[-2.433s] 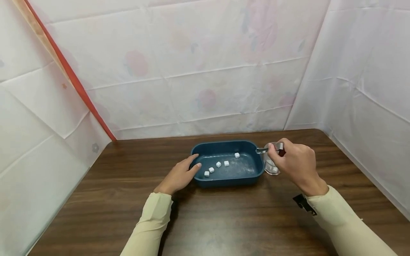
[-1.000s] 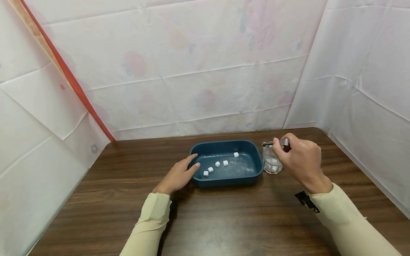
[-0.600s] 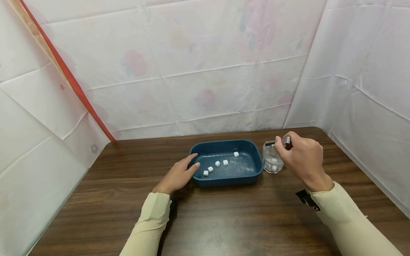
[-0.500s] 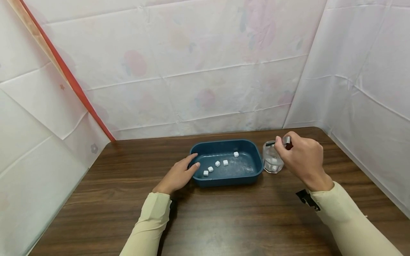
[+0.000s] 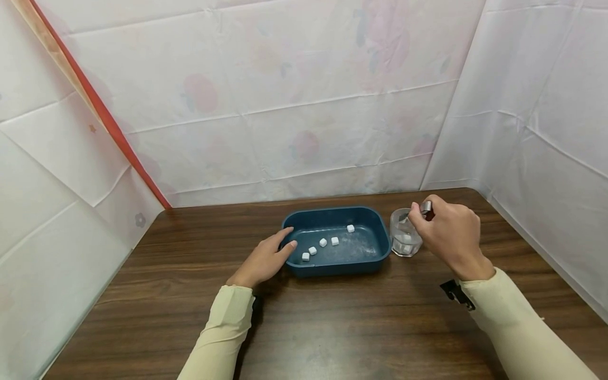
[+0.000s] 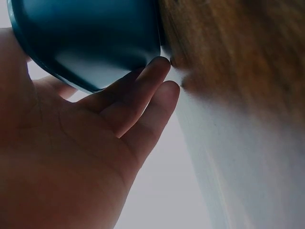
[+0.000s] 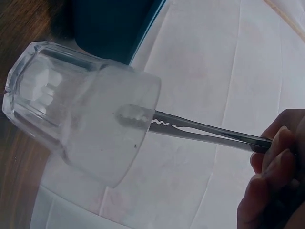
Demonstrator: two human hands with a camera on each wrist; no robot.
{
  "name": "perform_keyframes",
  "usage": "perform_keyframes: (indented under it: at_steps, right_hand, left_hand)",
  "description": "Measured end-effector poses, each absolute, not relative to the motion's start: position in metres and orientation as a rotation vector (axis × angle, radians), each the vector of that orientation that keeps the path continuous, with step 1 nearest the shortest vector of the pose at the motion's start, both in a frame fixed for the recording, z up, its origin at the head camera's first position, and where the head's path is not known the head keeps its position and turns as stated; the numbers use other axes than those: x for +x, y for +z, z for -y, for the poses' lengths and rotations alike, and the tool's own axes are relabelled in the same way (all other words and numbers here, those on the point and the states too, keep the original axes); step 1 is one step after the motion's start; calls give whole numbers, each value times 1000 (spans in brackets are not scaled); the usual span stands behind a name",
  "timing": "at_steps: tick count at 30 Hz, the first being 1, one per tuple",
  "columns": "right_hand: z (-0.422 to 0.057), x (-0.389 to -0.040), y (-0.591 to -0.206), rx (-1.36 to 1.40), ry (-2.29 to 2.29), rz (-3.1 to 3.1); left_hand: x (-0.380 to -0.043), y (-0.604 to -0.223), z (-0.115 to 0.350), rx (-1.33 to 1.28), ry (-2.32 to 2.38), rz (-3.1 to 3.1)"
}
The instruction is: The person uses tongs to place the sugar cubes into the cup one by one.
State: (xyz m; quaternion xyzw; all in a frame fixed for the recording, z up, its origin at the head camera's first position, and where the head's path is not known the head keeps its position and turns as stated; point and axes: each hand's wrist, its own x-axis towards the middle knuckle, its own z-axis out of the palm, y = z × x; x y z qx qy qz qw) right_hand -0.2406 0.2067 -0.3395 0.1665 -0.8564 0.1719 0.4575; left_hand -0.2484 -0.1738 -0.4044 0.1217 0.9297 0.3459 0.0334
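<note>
My left hand [image 5: 263, 258] holds the left end of a dark blue plastic basin [image 5: 339, 270], thumb and index finger over its rim. In the left wrist view the other fingers [image 6: 159, 102] lie along the outer wall. Several small white cubes [image 5: 323, 243] are scattered on the basin floor. My right hand [image 5: 451, 232] grips small metal tongs [image 7: 205, 131] with serrated tips. These tips reach inside the mouth of a clear faceted glass [image 5: 404, 232], blurred behind its wall. White cubes [image 7: 40, 81] sit at the bottom of the glass.
The glass stands close beside the basin's right end on a dark wood-grain table [image 5: 332, 327]. White patterned sheets [image 5: 285, 105] hang behind and on both sides, with a red strip [image 5: 109, 124] at the left corner.
My right hand has shifted right, taking the tongs from above the basin's right rim to the glass, where their tips now point in. My left hand and the basin have hardly moved.
</note>
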Motion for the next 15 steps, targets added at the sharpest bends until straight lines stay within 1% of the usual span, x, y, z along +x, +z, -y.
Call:
perform_keyframes:
  at_steps: [15]
  right_hand:
    - [-210,-244,-345,322,443,2286]
  left_hand:
    - [-248,-404,174,373,1072,-2852]
